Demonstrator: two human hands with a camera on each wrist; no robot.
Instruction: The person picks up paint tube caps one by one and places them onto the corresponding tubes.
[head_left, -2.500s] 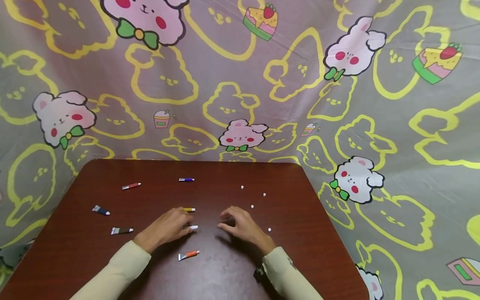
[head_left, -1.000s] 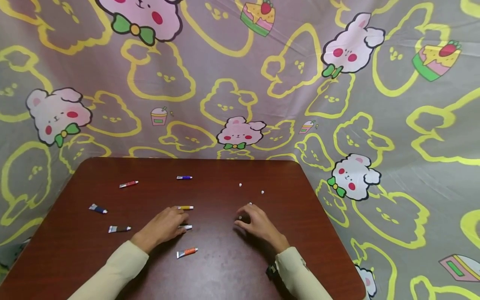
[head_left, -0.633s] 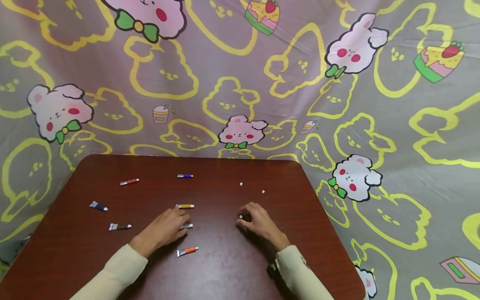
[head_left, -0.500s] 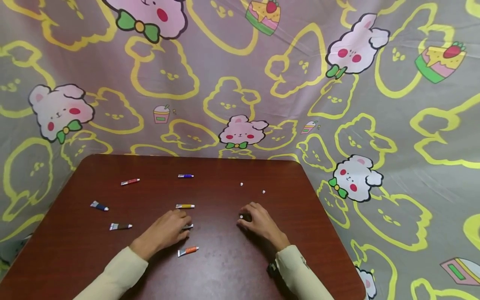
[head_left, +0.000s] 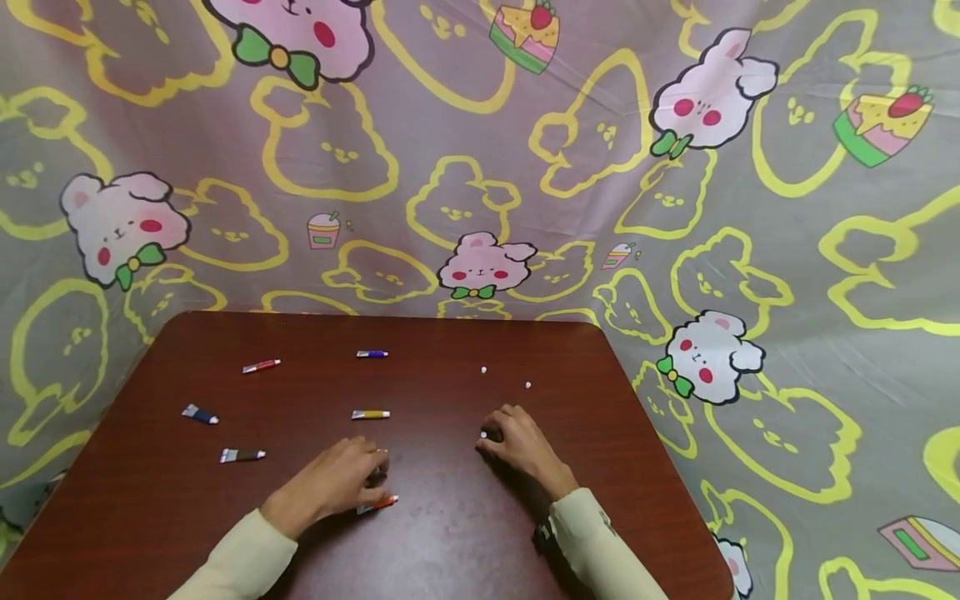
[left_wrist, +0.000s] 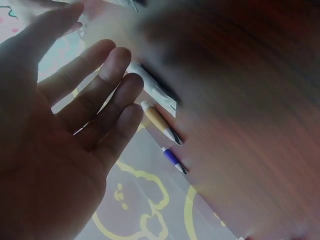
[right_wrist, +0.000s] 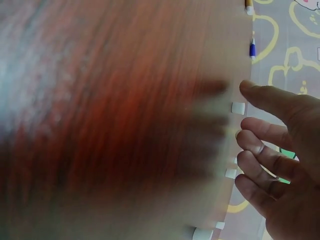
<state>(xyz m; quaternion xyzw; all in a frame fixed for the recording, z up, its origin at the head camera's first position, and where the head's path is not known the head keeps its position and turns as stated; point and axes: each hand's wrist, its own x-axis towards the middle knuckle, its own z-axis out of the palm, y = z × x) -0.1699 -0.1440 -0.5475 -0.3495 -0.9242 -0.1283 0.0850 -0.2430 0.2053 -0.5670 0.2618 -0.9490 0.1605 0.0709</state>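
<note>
My left hand (head_left: 330, 479) is low over the table on the left of centre, its fingers loosely bent with nothing between them. Just past its fingertips in the left wrist view lies a white paint tube (left_wrist: 156, 89), mostly covered by the hand in the head view. The thumb overlaps an orange paint tube (head_left: 387, 502). A yellow paint tube (head_left: 371, 414) lies beyond the fingers. On the right, my right hand (head_left: 525, 446) hovers with thumb and fingers apart. A small white cap (right_wrist: 238, 108) stands on the table in the gap between thumb and index finger.
The brown table (head_left: 450, 550) also bears a purple tube (head_left: 372, 354), a red tube (head_left: 261, 366), a dark blue tube (head_left: 200, 414) and a dark brown tube (head_left: 242, 456). More white caps (head_left: 483, 369) stand at the right. A patterned curtain (head_left: 465, 108) hangs behind.
My right hand has shifted right and then stayed around the cap. My left hand has moved toward me, uncovering the yellow tube and partly covering the orange one.
</note>
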